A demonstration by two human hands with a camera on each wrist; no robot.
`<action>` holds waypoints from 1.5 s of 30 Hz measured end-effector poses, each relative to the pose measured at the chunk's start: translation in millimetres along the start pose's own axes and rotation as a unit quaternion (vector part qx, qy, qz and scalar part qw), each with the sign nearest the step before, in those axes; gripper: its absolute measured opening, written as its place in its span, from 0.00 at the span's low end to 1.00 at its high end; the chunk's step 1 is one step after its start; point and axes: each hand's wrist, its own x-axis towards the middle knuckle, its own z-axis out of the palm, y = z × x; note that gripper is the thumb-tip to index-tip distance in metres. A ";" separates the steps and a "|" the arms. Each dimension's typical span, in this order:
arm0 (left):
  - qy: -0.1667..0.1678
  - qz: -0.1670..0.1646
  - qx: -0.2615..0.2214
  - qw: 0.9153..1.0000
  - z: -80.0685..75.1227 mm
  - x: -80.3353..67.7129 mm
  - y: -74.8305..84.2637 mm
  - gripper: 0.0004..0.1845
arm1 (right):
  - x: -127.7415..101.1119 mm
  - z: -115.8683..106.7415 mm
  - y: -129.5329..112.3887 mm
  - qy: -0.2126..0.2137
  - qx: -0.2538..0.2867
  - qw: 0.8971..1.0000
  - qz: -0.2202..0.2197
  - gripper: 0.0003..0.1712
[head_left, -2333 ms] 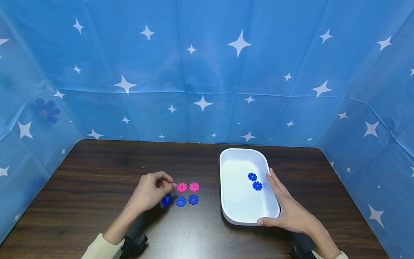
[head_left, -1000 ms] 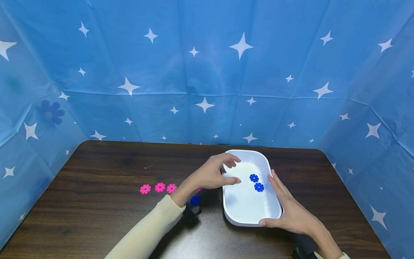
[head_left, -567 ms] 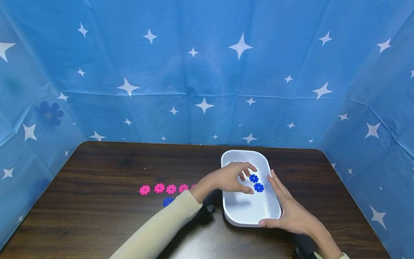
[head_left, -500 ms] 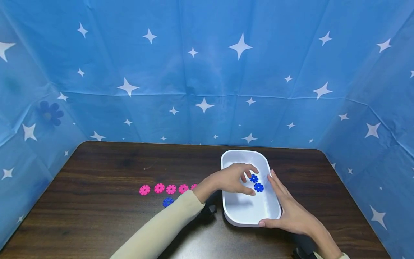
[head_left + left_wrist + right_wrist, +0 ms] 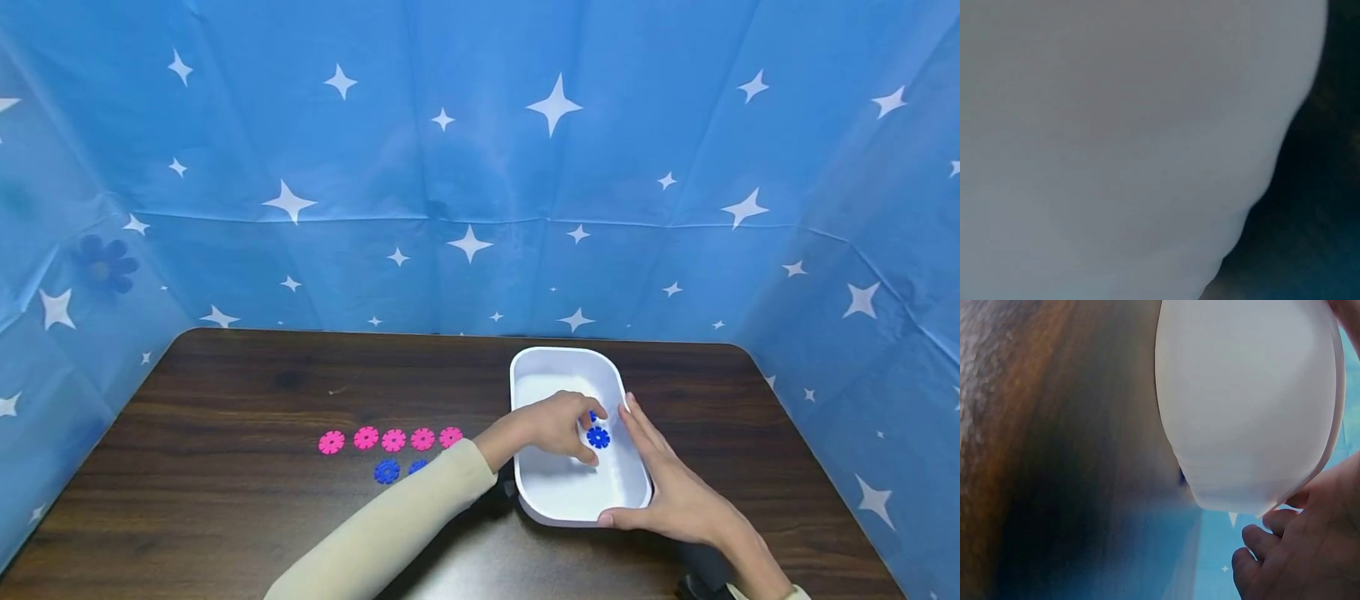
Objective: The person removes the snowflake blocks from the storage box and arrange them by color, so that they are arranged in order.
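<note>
My left hand (image 5: 558, 423) is inside the white plastic tray (image 5: 551, 493), thumb and fingers apart around a blue notched snowflake disc (image 5: 597, 437). A second blue disc (image 5: 593, 416) lies just behind it, mostly covered by the fingers. My right hand (image 5: 678, 492) holds the tray's near right corner, thumb at the front and fingers along the side wall. In the right wrist view, the tray's outer wall (image 5: 1247, 406) takes up the middle, with the right hand's curled fingers (image 5: 1260, 544) by its rim. A pale blurred surface (image 5: 1116, 137) fills most of the left wrist view.
On the dark wooden table (image 5: 225, 500), left of the tray, several pink notched discs (image 5: 393, 441) form a row. Below them lie blue discs (image 5: 387, 472), partly covered by the left sleeve (image 5: 390, 525). A blue starry curtain (image 5: 480, 167) stands behind the table.
My left hand has let go of a pink disc at the row, then moved right into the tray and down toward the blue discs. The right hand stays on the tray.
</note>
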 end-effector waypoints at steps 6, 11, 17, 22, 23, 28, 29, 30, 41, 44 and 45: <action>-0.020 0.003 0.011 1.000 5.0 2.3 4.9 0.33 | -1.9 -0.9 1.1 0.002 -0.002 1.000 0.000 0.78; -0.020 0.016 0.024 0.999 11.1 1.1 5.4 0.22 | 0.1 1.4 2.1 0.000 -0.003 1.000 -0.001 0.77; -0.016 0.021 0.012 1.000 11.8 0.9 2.4 0.15 | 1.2 1.3 1.1 0.000 -0.001 1.000 0.002 0.77; -0.017 0.029 0.006 0.999 10.9 0.2 1.4 0.11 | 1.6 1.2 0.1 -0.001 -0.003 1.000 0.003 0.77; -0.017 0.030 0.006 0.999 10.7 -0.5 1.7 0.10 | 1.6 1.1 0.0 -0.001 -0.001 1.000 0.003 0.77; -0.013 0.035 0.019 0.999 10.9 -1.1 3.1 0.10 | 1.0 0.7 -0.1 -0.004 0.008 1.000 0.005 0.77; -0.011 0.037 0.022 0.999 10.7 -0.7 3.5 0.11 | 0.7 0.5 -0.2 -0.004 0.010 1.000 0.004 0.77; -0.008 0.041 0.024 0.999 10.7 0.1 3.6 0.11 | 0.5 0.3 -0.2 -0.005 0.010 1.000 0.005 0.76; 0.004 0.069 0.003 0.998 3.6 -3.7 4.4 0.06 | 0.7 1.1 -1.0 -0.003 0.013 1.000 0.003 0.77; 0.014 0.077 0.015 0.997 -1.8 -9.0 5.3 0.03 | 1.2 0.9 -1.1 -0.002 0.011 1.000 0.005 0.77; 0.018 0.079 0.018 0.997 -3.7 -11.2 5.8 0.03 | 1.2 0.7 -1.2 -0.002 0.010 1.000 0.005 0.77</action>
